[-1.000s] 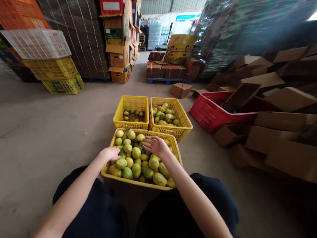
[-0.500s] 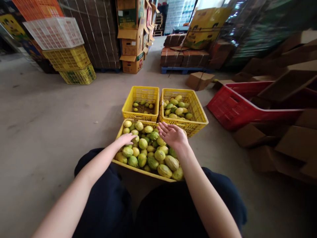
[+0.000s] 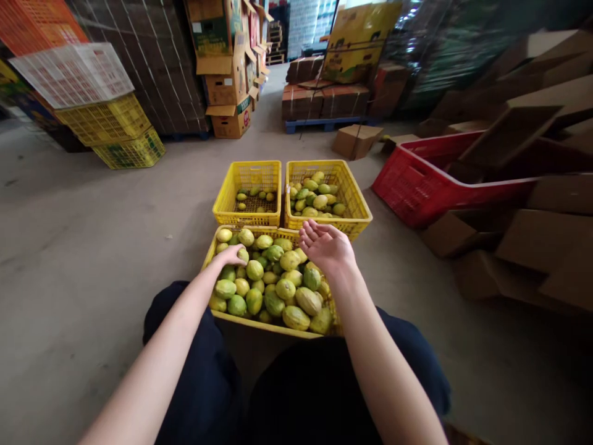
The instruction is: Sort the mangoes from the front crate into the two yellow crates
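Observation:
A yellow crate (image 3: 273, 329) full of yellow-green fruits (image 3: 254, 270) stands between my knees. At its left side my left hand (image 3: 231, 254) has its fingers wrapped round a yellow-green fruit (image 3: 243, 254). My right hand (image 3: 327, 247) is held palm up with spread fingers over the crate's right part, nothing in it. Behind stand two more yellow crates side by side: the left one (image 3: 246, 217) has several small fruits on its bottom, the right one (image 3: 354, 220) a larger pile.
To the right lies a red crate (image 3: 412, 185) with cardboard boxes (image 3: 532, 250) around it. Stacked crates (image 3: 104, 120) stand at the far left. Further back are cardboard cartons (image 3: 227, 89), a loaded blue pallet (image 3: 324, 123) and a small box (image 3: 356, 141).
My left hand has closed round a fruit that it was reaching over before. My right hand stays open, palm up. The view has shifted, so the surroundings appear further left.

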